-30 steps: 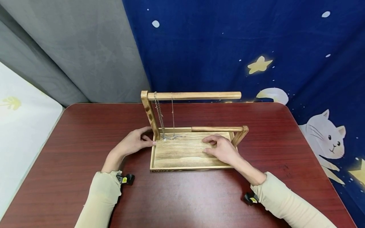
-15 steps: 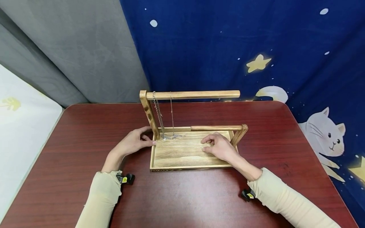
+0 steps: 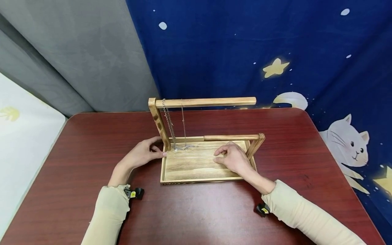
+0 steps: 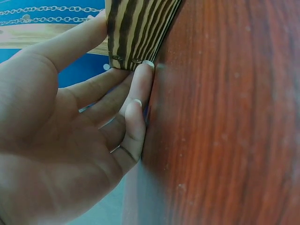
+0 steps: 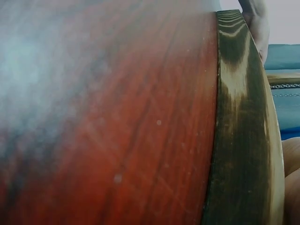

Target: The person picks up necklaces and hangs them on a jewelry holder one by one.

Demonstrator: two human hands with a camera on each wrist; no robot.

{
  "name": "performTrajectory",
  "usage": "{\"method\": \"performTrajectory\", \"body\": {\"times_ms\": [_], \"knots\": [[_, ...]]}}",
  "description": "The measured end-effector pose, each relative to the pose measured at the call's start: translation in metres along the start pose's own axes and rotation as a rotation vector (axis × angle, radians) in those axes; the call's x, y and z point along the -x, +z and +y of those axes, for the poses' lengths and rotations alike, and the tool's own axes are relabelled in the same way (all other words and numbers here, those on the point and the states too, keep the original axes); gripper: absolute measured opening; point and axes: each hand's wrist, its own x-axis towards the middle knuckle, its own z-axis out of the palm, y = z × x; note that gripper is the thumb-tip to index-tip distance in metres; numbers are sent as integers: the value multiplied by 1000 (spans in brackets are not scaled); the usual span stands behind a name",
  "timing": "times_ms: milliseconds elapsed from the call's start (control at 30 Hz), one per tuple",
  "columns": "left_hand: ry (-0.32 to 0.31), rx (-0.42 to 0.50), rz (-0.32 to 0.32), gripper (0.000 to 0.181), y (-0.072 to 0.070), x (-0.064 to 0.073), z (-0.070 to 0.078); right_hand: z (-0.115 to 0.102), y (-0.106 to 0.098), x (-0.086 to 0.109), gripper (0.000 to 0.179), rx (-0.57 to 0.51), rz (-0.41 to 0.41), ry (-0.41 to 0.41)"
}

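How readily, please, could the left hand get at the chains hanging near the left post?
Probably yes, by going around the left post, which stands between the left hand and the chains; their front looks open.

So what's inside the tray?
Fine chains lie in the tray, reaching toward the right hand; what's beneath that hand is covered and can't be seen.
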Motion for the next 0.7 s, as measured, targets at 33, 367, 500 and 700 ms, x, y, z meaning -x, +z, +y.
{"method": "performTrajectory", "body": {"times_ms": [33,367,500,700], "knots": [[1,3,-4,70,0,0,0,0,0,0,12,7,4,-5],[20,2,-1,73,0,1,0,1,-1,0,8,39,8,-27],[18,-2,3,74,1,1,-1,2,-1,0,8,53,11,-47],[17,-5,2,74,0,1,0,4,-1,1,7,47,20,-90]]}}
